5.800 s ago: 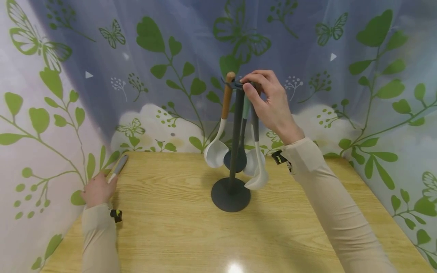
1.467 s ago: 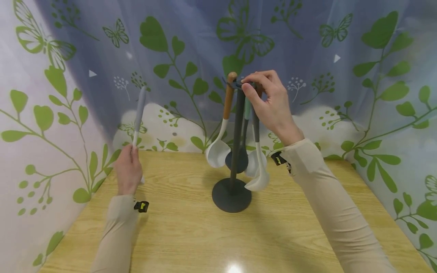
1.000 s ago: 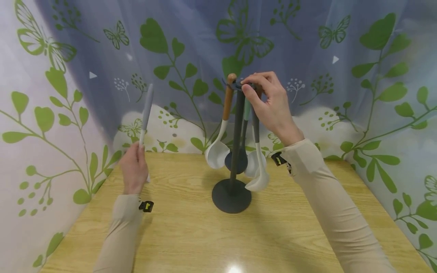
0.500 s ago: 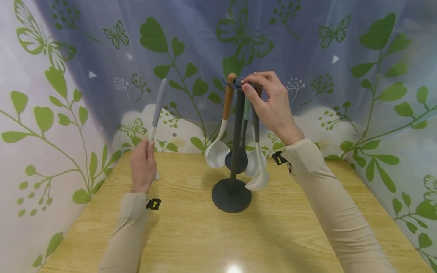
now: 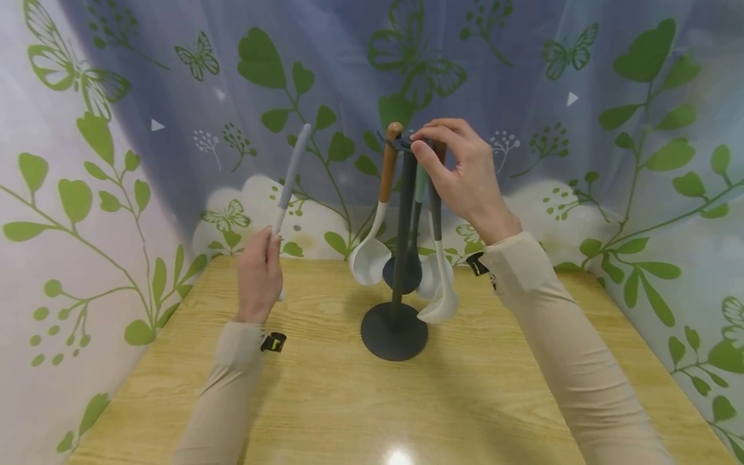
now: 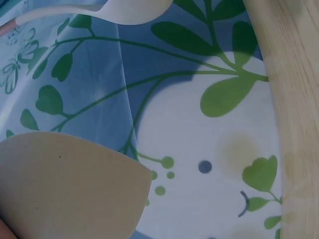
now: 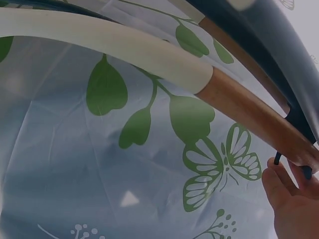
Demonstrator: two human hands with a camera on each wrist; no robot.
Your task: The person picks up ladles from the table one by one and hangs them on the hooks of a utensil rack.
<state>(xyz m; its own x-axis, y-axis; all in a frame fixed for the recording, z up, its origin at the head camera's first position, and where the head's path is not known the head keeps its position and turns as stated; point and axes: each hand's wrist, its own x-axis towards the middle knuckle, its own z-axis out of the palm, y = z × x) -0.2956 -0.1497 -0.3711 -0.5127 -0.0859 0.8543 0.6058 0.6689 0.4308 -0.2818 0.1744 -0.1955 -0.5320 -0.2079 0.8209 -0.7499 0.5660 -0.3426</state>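
Note:
My left hand [image 5: 258,278] grips a spatula [image 5: 289,177] by its white neck, grey handle pointing up and leaning right. Its flat, pale blade [image 6: 75,184] fills the lower left of the left wrist view; the hand mostly hides it in the head view. To the right stands a dark utensil stand [image 5: 395,342] with a round base. My right hand [image 5: 462,171] pinches its hooked top with thumb and fingertips. Several utensils hang there: a white ladle [image 5: 371,263] on a wooden handle, a dark-headed one [image 5: 401,274], and a white ladle [image 5: 440,307] with a grey handle.
Everything is on a wood-grain table [image 5: 325,400]. A curtain [image 5: 325,58] printed with leaves and butterflies closes off the back and both sides. In the left wrist view, part of a hanging white ladle [image 6: 137,10] shows at the top.
My left hand has lifted the spatula from the table's left edge, turned it handle-up, and carried it rightward closer to the stand. The right hand has stayed at the stand's top.

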